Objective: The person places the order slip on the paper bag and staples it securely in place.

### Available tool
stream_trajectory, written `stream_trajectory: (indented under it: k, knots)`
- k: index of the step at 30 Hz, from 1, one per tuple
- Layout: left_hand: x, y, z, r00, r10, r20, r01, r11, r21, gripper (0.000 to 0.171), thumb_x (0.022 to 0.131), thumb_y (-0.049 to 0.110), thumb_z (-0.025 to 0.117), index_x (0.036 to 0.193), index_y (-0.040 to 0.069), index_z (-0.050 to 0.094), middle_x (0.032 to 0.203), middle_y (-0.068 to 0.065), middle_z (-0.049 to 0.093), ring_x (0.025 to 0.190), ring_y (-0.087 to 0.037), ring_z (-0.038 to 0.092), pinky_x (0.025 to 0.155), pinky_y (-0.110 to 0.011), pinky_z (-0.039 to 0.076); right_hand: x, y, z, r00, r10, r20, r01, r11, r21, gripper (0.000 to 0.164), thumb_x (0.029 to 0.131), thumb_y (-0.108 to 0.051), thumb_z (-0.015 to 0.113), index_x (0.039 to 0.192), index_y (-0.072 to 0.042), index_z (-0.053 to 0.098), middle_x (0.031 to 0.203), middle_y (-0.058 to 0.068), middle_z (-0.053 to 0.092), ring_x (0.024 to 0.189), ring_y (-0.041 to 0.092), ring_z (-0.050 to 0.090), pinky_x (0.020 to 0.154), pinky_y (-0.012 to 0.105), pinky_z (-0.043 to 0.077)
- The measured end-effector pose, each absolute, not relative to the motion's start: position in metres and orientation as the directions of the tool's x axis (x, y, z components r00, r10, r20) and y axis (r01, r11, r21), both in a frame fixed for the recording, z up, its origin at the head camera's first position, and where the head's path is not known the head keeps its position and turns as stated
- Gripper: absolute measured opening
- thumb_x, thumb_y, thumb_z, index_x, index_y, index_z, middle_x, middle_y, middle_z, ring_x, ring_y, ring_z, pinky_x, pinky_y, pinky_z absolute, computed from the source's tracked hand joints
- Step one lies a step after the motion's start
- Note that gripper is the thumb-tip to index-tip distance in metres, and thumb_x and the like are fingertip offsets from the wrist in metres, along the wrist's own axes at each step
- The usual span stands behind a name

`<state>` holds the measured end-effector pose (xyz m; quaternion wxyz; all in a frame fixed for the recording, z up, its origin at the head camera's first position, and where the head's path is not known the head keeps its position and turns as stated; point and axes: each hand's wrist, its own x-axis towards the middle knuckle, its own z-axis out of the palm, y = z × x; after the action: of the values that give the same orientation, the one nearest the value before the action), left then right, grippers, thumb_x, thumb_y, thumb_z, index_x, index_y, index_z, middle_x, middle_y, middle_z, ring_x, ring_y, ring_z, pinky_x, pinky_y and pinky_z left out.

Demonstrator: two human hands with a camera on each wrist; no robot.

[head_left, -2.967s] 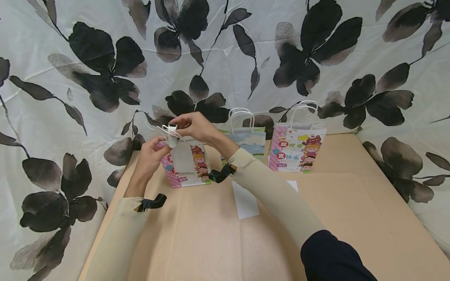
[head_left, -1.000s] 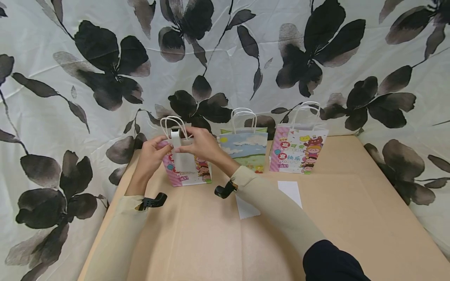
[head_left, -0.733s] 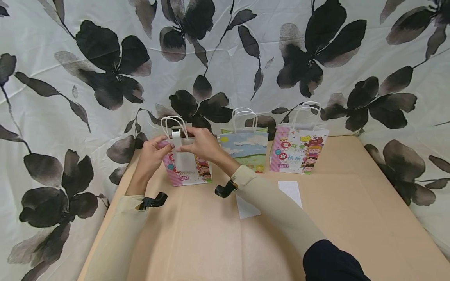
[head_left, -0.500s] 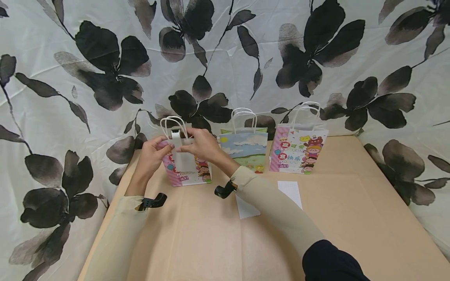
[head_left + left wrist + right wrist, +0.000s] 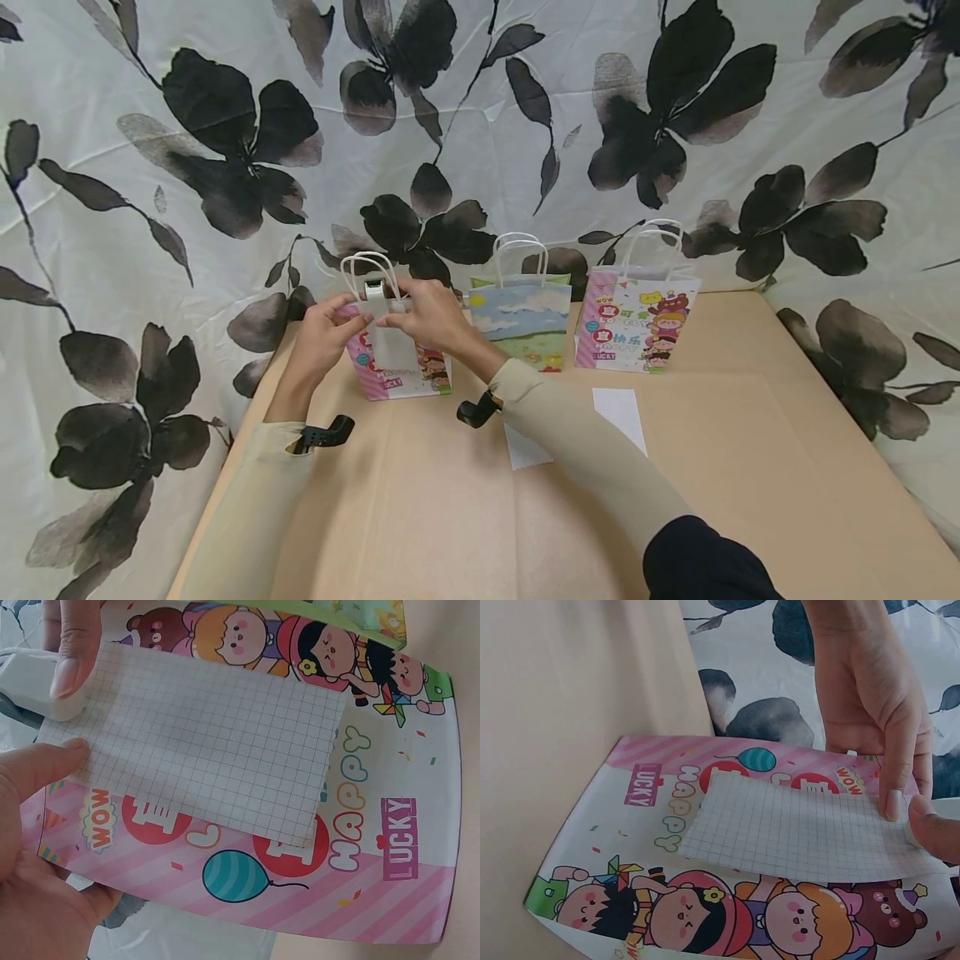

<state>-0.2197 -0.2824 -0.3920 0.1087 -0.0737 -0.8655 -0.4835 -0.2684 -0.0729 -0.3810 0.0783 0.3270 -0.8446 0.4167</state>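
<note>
A pink-and-white gift bag (image 5: pixel 433 379) with cartoon figures stands at the left of the table, its white handles upright. A slip of grid paper (image 5: pixel 217 742) lies flat against its front, near the top edge. My left hand (image 5: pixel 318 342) pinches the paper and bag edge, with the thumb in front and fingers behind. In my right hand (image 5: pixel 435 317) is a small white stapler (image 5: pixel 377 293), held at the bag's top edge over the end of the paper. Whether its jaws are pressed together cannot be made out.
A sky-and-meadow gift bag (image 5: pixel 521 321) stands just right of my right hand. Beyond it is another pink-and-white gift bag (image 5: pixel 637 321). Two paper slips lie on the tan table (image 5: pixel 420 500), one (image 5: pixel 618 415) partly behind my right sleeve. Floral cloth (image 5: pixel 480 108) hangs behind.
Since three seconds ago, my right hand has come down with the stapler to the bag's top edge, and the handles now stand clear above it. In the last second the hands barely shift.
</note>
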Motion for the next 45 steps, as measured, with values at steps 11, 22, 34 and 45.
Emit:
stream_trajectory:
  k: [11,22,34,45]
  knots:
    - [-0.2208,-0.2819,-0.3937,-0.968,0.031,0.25,0.23,0.509,0.829,0.034,0.099,0.023,0.069,0.128,0.005,0.067,0.11,-0.015,0.073,0.094,-0.02,0.069,0.082,-0.022,0.054,-0.2689,-0.0726,-0.3795,-0.787,-0.495,0.368,-0.591,0.434,-0.68,0.036,0.086,-0.031,0.084,0.115,-0.017,0.069,0.094,-0.003,0.07,0.072,0.011,0.057,0.058,0.022,0.044]
    - [-0.2208,-0.281,-0.3936,-0.968,0.027,0.248,0.228,0.506,0.832,0.034,0.098,0.024,0.07,0.126,0.005,0.068,0.108,-0.014,0.074,0.092,-0.019,0.07,0.08,-0.023,0.055,-0.269,-0.0735,-0.3807,-0.78,-0.475,0.408,-0.614,0.454,-0.646,0.033,0.085,-0.033,0.084,0.111,-0.017,0.07,0.086,-0.007,0.067,0.066,0.009,0.051,0.055,0.023,0.039]
    - [-0.2208,-0.2829,-0.3921,-0.969,0.03,0.244,0.223,0.525,0.821,0.03,0.099,0.019,0.068,0.126,0.005,0.067,0.109,-0.012,0.074,0.094,-0.018,0.069,0.082,-0.022,0.054,-0.2724,-0.0722,-0.3789,-0.783,-0.513,0.352,-0.595,0.451,-0.666,0.049,0.084,-0.043,0.083,0.122,-0.017,0.066,0.093,-0.004,0.07,0.072,0.009,0.059,0.059,0.024,0.046]
    - [-0.2171,-0.2779,-0.3854,-0.968,0.034,0.248,0.229,0.524,0.82,0.035,0.099,0.019,0.068,0.13,0.003,0.066,0.104,-0.009,0.074,0.094,-0.024,0.07,0.081,-0.02,0.054,-0.2765,-0.0681,-0.3727,-0.79,-0.539,0.292,-0.533,0.37,-0.76,0.064,0.083,-0.051,0.081,0.128,-0.013,0.059,0.107,-0.001,0.067,0.088,0.009,0.064,0.071,0.023,0.054]
